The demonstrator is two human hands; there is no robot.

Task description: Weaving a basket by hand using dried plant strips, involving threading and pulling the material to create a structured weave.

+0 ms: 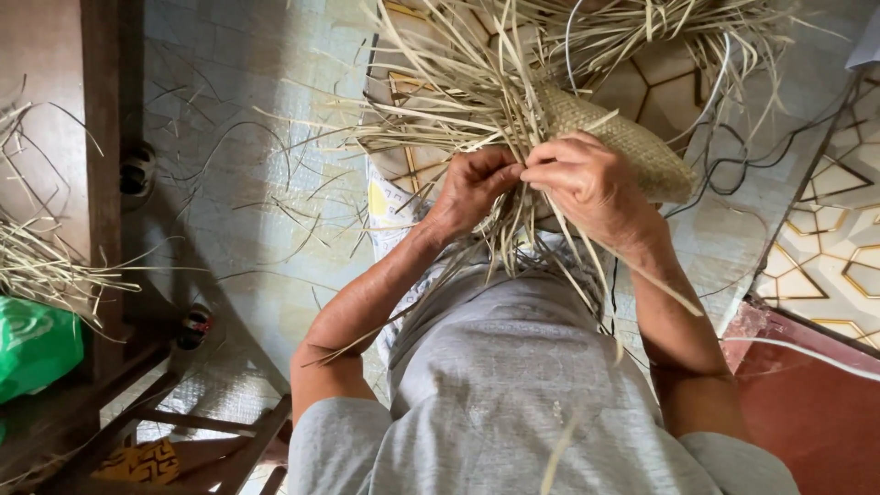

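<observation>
A half-woven straw piece (pixel 632 137) rests on my lap, its woven band curving to the right and many loose pale strips (pixel 458 101) fanning out to the left and top. My left hand (pixel 472 188) pinches several of the loose strips at the weave's edge. My right hand (pixel 591 183) lies over the woven band, fingertips closed on strips right next to the left hand's fingers. More strips hang down between my forearms over my grey clothing (pixel 522 385).
A dark wooden furniture frame (pixel 101 183) stands at left with a bundle of straw (pixel 37 266) and a green bag (pixel 37 344). Loose strips litter the tiled floor (pixel 238 183). Dark cables (pixel 761 156) trail at right beside patterned tiles (pixel 825 238).
</observation>
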